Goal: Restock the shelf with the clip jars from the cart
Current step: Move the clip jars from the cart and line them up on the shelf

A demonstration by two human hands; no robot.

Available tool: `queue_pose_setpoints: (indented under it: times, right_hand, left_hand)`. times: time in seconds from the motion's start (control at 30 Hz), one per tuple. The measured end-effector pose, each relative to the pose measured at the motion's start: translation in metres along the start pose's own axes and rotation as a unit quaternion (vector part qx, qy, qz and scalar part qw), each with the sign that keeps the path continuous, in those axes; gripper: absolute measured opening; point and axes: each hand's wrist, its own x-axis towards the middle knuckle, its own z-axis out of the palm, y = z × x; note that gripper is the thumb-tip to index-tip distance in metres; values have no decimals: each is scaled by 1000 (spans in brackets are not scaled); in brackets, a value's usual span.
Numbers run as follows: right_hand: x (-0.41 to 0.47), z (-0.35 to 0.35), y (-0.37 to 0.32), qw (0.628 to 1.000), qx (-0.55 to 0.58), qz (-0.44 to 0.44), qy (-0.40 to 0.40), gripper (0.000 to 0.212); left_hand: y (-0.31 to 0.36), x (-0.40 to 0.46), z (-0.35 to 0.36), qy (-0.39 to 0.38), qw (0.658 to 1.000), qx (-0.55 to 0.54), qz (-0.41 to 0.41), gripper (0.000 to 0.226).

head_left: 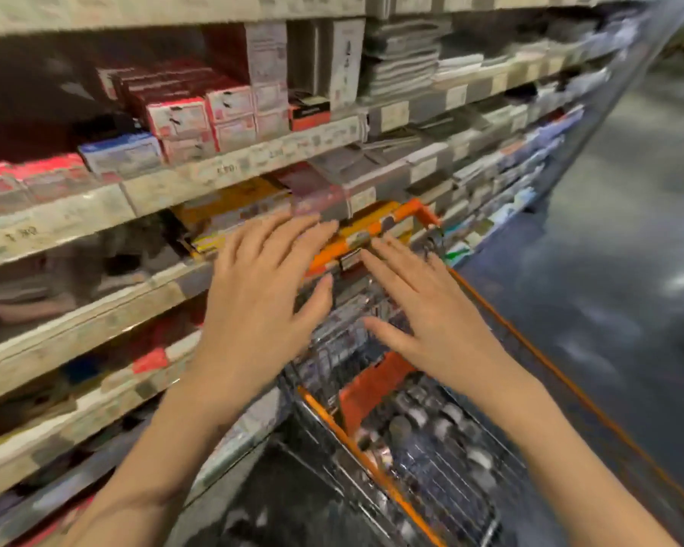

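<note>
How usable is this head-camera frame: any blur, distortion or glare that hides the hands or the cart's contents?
Head view: motion blur smears the whole frame; shelf labels unreadable. Wide-angle distortion bends the shelf edges. Left hand and right hand show as open, edges soft. Items in the cart are grey blurs, not identifiable. Pale glare patches on the floor.

My left hand point(253, 298) and right hand point(435, 321) hover side by side, apart, fingers spread, over the wire cart point(431, 448) that stands below my palms. The shelving point(166, 191) runs along to the left of my left fingers and on beyond my fingertips, boxes point(186, 116) stacked on its tiers above them. The aisle floor point(616, 270) lies off to the right of my right fingers.
</note>
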Motion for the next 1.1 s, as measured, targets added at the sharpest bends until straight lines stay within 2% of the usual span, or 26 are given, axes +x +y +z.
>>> queue_pose_setpoints:
  times: [0.13, 0.3, 0.43, 0.6, 0.83, 0.9, 1.03, 1.1]
  right_hand:
    - [-45, 19, 38, 996, 10, 83, -34, 70]
    - [-96, 55, 71, 984, -12, 173, -36, 66]
    - [-128, 87, 91, 969, -17, 239, -60, 65]
    - [-154, 129, 115, 944, 45, 314, -94, 64]
    - [-165, 187, 141, 895, 68, 391, -202, 68]
    - [-165, 202, 146, 888, 88, 408, -194, 73]
    - [-173, 236, 152, 889, 97, 417, -161, 63]
    - [-179, 251, 155, 873, 120, 431, -193, 65]
  left_hand:
    - [30, 1, 49, -45, 997, -47, 43, 45]
    - [59, 2, 107, -108, 987, -82, 91, 46]
    - [76, 2, 160, -181, 969, -116, 124, 49]
    - [85, -7, 227, -273, 941, -135, 150, 52]
    - [72, -13, 310, -383, 894, -146, 182, 52]
    - [70, -15, 332, -391, 886, -148, 200, 56]
    - [71, -25, 369, -416, 871, -154, 209, 51]
    - [74, -35, 385, -453, 855, -166, 189, 50]
